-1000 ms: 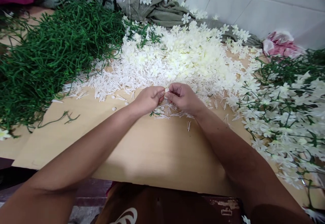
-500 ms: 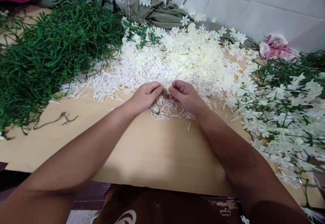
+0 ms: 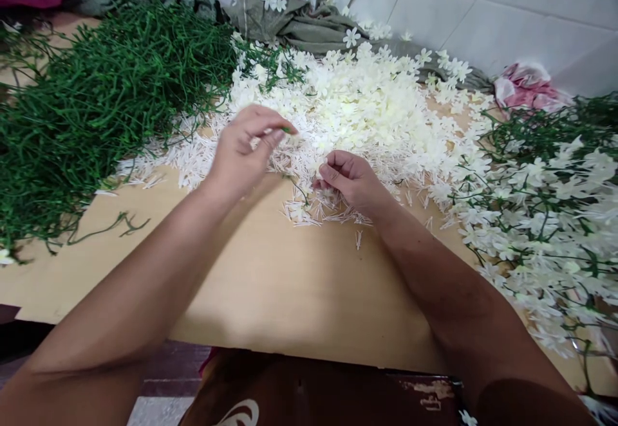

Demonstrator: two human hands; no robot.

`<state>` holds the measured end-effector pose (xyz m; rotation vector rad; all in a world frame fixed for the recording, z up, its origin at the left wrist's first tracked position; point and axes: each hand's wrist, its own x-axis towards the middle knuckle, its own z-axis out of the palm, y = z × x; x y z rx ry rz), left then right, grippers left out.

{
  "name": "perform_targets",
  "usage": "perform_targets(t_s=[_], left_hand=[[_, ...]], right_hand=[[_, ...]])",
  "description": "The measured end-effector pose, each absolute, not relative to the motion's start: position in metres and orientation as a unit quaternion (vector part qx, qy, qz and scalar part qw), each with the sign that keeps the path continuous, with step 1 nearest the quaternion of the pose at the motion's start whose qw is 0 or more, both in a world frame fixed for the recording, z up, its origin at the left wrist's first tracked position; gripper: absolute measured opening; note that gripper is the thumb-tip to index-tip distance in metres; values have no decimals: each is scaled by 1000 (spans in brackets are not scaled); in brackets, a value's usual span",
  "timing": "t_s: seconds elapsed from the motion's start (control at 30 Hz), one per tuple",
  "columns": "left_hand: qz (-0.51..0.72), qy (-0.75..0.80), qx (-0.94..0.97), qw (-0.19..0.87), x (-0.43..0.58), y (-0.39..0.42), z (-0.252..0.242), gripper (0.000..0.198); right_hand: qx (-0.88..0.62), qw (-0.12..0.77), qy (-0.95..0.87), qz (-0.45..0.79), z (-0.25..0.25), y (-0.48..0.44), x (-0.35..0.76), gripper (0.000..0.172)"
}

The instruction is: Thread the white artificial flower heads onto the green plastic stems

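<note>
My left hand (image 3: 246, 146) is lifted over the white pile, thumb and forefinger pinched, with a small green piece (image 3: 286, 130) showing at the fingertips. Lower and to the right, my right hand (image 3: 351, 178) is closed, its thumb pressed on the forefinger. From its fingers a thin green plastic stem (image 3: 300, 189) hangs out to the left, partly hidden. Around and beneath the hands lie many short white sticks (image 3: 309, 213), and just behind them is a heap of artificial white flowers (image 3: 376, 104).
On the left spreads a large heap of green plastic stems (image 3: 130, 72). White flowers on green stems (image 3: 545, 220) are piled at the right. Grey-green sacking (image 3: 309, 30) lies along the tiled wall (image 3: 531, 20), with a pink-and-white bag (image 3: 528, 88) at the back right.
My left hand has parted from the right hand and moved up and to the left, slightly blurred. My right hand has stayed in place, still closed.
</note>
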<state>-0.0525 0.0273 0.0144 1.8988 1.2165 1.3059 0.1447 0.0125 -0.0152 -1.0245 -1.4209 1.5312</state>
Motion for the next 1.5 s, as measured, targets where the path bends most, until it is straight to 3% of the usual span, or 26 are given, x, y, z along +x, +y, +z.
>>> perform_targets(t_s=[0.1, 0.2, 0.27, 0.37, 0.47, 0.57, 0.8, 0.97, 1.2, 1.5], left_hand=[[612, 414, 648, 183, -73, 37, 28, 7], [691, 363, 590, 204, -82, 37, 34, 8], [662, 383, 605, 223, -78, 31, 33, 7], [466, 497, 673, 286, -60, 17, 24, 16], [330, 476, 747, 328, -43, 9, 10, 24], [268, 451, 770, 363, -36, 9, 1, 30], [267, 460, 718, 449, -37, 13, -3, 30], [270, 453, 713, 462, -37, 12, -3, 28], [270, 443, 728, 448, -38, 13, -1, 26], [326, 432, 630, 557, -25, 7, -1, 16]], right_hand=[[-398, 416, -564, 593, -13, 11, 143, 36], [-381, 427, -561, 598, -9, 9, 142, 36], [-373, 419, -553, 616, -5, 7, 142, 37], [-373, 399, -554, 628, -1, 6, 143, 38], [-372, 404, -582, 600, 0, 7, 144, 36], [-373, 408, -606, 572, -3, 9, 145, 32], [-420, 368, -656, 508, -4, 11, 146, 18], [-449, 356, -703, 421, -1, 10, 147, 19], [-418, 301, -764, 388, 5, 6, 147, 22], [-417, 314, -754, 399, 0, 7, 146, 24]])
